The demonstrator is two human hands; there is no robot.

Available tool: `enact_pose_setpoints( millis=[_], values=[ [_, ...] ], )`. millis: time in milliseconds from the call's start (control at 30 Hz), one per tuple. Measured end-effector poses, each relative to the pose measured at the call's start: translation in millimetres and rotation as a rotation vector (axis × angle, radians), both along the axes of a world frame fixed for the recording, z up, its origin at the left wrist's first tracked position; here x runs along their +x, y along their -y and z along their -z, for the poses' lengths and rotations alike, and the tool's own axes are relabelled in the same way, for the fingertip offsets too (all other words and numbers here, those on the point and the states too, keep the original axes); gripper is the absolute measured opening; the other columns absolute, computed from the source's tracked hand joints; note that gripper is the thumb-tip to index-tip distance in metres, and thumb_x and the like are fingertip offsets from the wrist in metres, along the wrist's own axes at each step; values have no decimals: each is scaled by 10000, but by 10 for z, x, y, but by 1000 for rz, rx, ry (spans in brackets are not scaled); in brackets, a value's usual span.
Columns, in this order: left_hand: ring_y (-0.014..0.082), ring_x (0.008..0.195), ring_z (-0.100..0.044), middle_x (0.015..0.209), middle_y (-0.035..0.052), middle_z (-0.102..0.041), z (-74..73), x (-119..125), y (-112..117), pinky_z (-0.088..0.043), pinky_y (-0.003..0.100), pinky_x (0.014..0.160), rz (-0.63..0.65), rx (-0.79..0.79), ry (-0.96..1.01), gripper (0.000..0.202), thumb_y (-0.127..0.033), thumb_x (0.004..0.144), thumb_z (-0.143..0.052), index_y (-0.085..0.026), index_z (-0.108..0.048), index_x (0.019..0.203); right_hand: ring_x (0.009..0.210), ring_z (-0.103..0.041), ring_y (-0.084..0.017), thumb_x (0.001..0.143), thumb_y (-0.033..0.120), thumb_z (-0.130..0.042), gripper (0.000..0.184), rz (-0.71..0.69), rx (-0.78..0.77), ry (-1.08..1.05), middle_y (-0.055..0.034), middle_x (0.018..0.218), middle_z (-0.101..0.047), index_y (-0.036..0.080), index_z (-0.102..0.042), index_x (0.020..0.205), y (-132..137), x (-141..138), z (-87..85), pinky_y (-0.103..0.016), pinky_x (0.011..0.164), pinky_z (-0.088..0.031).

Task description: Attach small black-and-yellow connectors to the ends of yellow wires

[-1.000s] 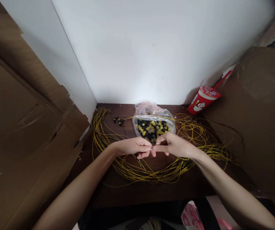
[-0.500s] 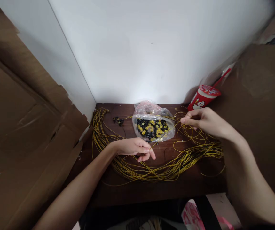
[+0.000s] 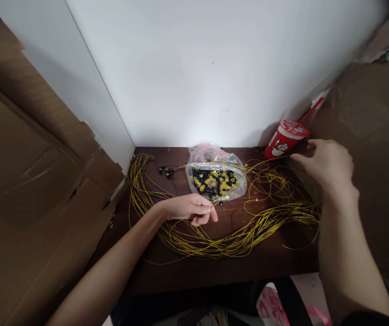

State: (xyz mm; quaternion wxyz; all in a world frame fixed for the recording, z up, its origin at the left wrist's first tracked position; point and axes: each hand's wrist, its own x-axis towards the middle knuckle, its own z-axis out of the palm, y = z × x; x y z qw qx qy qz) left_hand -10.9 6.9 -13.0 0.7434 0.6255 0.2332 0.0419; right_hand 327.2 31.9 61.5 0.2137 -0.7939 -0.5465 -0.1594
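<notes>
My left hand (image 3: pixel 192 209) pinches a thin yellow wire (image 3: pixel 219 199) between thumb and forefinger, just in front of a clear plastic bag. The wire slants up and right from the fingertips across the bag's near edge. My right hand (image 3: pixel 330 165) is raised beside the red cup, its thumb and forefinger apart; the other fingers are hidden behind the hand. Inside the open plastic bag (image 3: pixel 241 190) lie many small black and yellow plastic pieces (image 3: pixel 215 183). A long bundle of yellow and black wires (image 3: pixel 221 246) curves across the table below my left hand.
A red cup (image 3: pixel 284 140) with a straw leans at the back right. Loose wire loops (image 3: pixel 272 185) lie right of the bag, and a few black pieces (image 3: pixel 166 171) left of it. White boards and cardboard (image 3: pixel 367 181) wall in the dark table (image 3: pixel 228 276).
My right hand has moved right and slightly up, away from the bag, and its thumb and forefinger have parted. My left hand keeps its pinch on the wire, almost in place.
</notes>
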Motion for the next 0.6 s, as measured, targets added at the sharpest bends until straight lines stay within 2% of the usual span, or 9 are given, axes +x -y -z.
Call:
enact_pose_setpoints(
  millis=[67, 100, 133, 200, 267, 333, 400, 500, 600],
  values=[
    [66, 489, -392, 596, -17, -496, 1, 2, -1, -248, 234, 483, -10, 0, -11, 283, -328, 923, -464, -84, -603, 893, 1001, -544, -369, 625, 314, -795, 641, -140, 57, 67, -284, 1145, -574, 41, -582, 1165, 26, -197, 70, -471, 765, -444],
    [65, 490, -396, 596, -17, -499, 3, 2, -2, -251, 232, 485, -11, 2, -13, 280, -324, 924, -462, -84, -604, 895, 1068, -514, -389, 637, 332, -788, 747, -231, 116, 67, -308, 1239, -503, 28, -502, 1256, 49, -324, 98, -490, 816, -434],
    [64, 489, -397, 594, -17, -501, 6, 1, -3, -253, 230, 486, -12, 3, -14, 278, -321, 926, -460, -85, -605, 898, 1128, -481, -390, 679, 358, -755, 781, -347, 182, 48, -293, 1310, -446, 58, -435, 1325, 79, -464, 123, -500, 856, -421],
    [63, 488, -398, 591, -18, -503, 14, -1, -6, -253, 226, 485, -19, -4, -13, 280, -320, 927, -460, -83, -607, 900, 1208, -435, -363, 786, 397, -648, 669, -550, 290, -5, -214, 1360, -420, 143, -401, 1353, 151, -765, 171, -510, 910, -402],
    [63, 490, -406, 595, -16, -508, 21, -3, -9, -257, 224, 485, -28, -23, -7, 281, -323, 924, -468, -79, -607, 902, 1213, -446, -308, 872, 375, -544, 468, -733, 363, -72, -155, 1315, -479, 187, -459, 1292, 226, -1054, 232, -486, 954, -387],
    [64, 495, -417, 601, -14, -514, 28, -6, -10, -269, 224, 490, -33, -35, 3, 287, -331, 920, -481, -75, -609, 902, 1127, -516, -245, 920, 340, -484, 286, -1030, 271, -92, -100, 1174, -589, 213, -550, 1167, 289, -1285, 323, -415, 941, -405],
    [66, 495, -419, 599, -13, -518, 39, -8, -12, -279, 225, 494, -40, -38, 14, 302, -347, 917, -489, -72, -613, 902, 939, -576, -202, 947, 335, -438, 228, -1224, 99, -92, -69, 982, -647, 209, -627, 970, 335, -1435, 438, -346, 835, -436],
    [72, 497, -428, 588, -12, -526, 67, -17, -18, -289, 227, 493, -58, -58, 37, 309, -366, 895, -528, -73, -625, 914, 680, -538, -162, 969, 387, -374, 399, -1273, -91, -68, -50, 717, -608, 182, -622, 735, 376, -1520, 611, -291, 656, -397],
    [75, 506, -449, 595, -8, -535, 93, -27, -29, -302, 223, 494, -64, -100, 54, 311, -368, 877, -559, -70, -631, 931, 558, -467, -130, 972, 447, -342, 473, -1207, -159, -106, -22, 604, -541, 179, -598, 677, 388, -1505, 723, -271, 563, -316]
  ],
)
